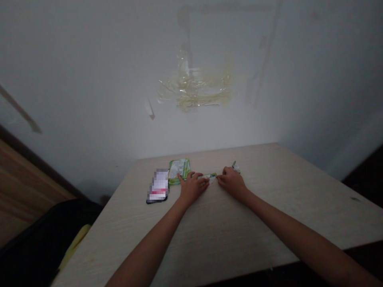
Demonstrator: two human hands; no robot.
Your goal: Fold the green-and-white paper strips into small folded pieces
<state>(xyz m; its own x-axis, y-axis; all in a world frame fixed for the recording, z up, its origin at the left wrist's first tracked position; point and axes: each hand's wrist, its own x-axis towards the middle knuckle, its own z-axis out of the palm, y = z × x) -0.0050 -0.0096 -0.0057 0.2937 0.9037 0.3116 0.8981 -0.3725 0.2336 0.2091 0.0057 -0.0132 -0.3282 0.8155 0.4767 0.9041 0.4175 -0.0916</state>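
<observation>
A narrow green-and-white folded wrapper (212, 175) lies between my two hands, low over the table. My left hand (192, 187) grips its left end, the thumb toward the right and the little finger stretched out over a flat green packet (178, 168). At the wrapper's right tip, my right hand (232, 181) is closed in a pinch. What exactly sits between those fingertips is too small to make out clearly. Just behind the right hand lies a crumpled, silvery piece of wrapper (236, 166), partly hidden by the knuckles.
A phone (158, 186) with a lit, blurred screen lies left of the green packet. The pale wooden table (278, 179) meets a wall with old peeling tape (203, 89). Dark fabric and something yellow (74, 243) are beyond the table's left edge.
</observation>
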